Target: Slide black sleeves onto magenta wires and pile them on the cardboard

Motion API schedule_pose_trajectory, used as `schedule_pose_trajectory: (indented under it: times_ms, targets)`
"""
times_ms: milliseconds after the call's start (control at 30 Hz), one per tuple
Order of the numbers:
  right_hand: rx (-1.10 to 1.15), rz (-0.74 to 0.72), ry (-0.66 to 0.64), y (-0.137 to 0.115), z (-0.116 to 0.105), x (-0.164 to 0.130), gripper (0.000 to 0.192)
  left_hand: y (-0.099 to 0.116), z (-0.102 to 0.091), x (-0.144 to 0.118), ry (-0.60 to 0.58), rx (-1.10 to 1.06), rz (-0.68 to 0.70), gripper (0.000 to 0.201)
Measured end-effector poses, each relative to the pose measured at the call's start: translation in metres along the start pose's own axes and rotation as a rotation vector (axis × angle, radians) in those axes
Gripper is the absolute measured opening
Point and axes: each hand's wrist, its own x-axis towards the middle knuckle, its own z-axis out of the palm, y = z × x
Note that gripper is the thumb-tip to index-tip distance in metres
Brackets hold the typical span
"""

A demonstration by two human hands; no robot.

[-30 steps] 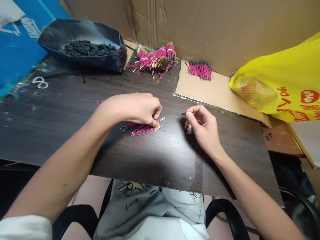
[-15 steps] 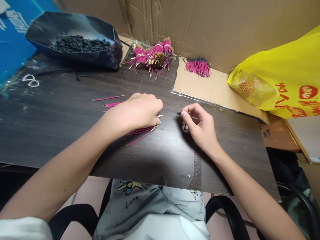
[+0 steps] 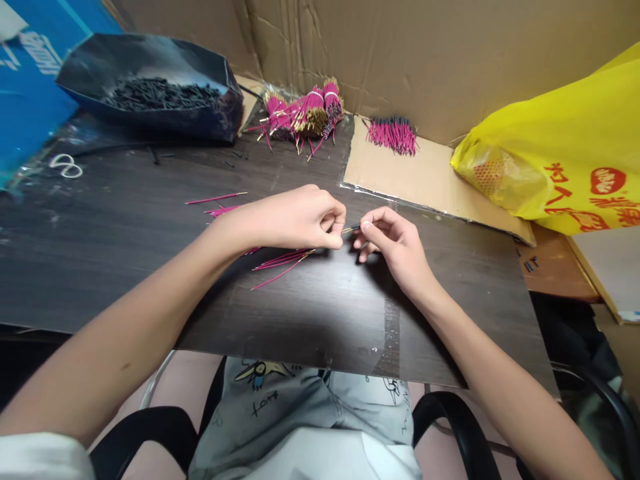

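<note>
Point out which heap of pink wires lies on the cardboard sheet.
The small loose heap right of the tied bundles; those bundles and the loose wires by the hands lie on dark board.

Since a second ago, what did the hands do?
The left hand lifted off the loose pink wires, pinching one, and met the right hand, which still pinches a small black sleeve. The bundled wires and black tray stayed put.

Two hands (image 3: 300, 220), one yellow bag (image 3: 560, 160), one black tray (image 3: 150, 67).
</note>
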Motion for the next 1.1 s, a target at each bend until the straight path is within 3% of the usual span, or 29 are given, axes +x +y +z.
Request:
schedule_pose_trajectory:
  times_ms: [267,1100]
  targets:
    - [0.035,0.02,-0.017,0.0008,-0.0008,0.0014,0.035,-0.0036,0.0024,0.0026,0.042,-0.037,0.073,0.006]
    - [0.018,0.039,0.072,0.0041,-0.0026,0.0029,0.033,-0.0021,0.0041,0.0016,0.085,-0.069,0.094,0.006]
